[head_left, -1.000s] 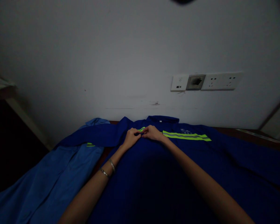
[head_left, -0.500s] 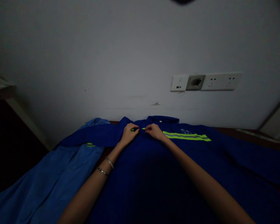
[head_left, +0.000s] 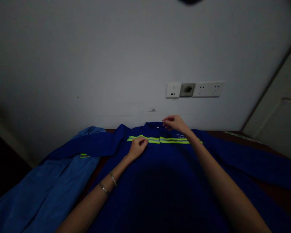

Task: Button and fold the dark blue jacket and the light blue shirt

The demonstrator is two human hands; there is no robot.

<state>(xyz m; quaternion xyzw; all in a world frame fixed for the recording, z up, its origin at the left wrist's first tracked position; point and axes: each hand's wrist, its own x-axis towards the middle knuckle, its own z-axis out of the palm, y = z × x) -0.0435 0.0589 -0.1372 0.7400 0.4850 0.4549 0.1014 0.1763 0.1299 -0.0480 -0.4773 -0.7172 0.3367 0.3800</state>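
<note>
A dark blue work jacket lies spread out, its collar towards the wall and a yellow-green reflective strip across its chest. At the left part of that strip rests my left hand, closed with the fingers curled; what they hold, if anything, is hidden. My right hand is raised near the right end of the collar, fingers bent but apart, with nothing seen in them. White print shows on the jacket's right chest, just below this hand.
A lighter blue garment lies at the left, partly under the jacket's left sleeve. Dark reddish surface shows around the jacket. Behind stands a pale wall with a row of sockets; a white door is at right.
Both hands were close together at the strip's middle. My right hand has lifted up and right, opening; my left has shifted slightly down. More of the strip shows, and the view has turned right.
</note>
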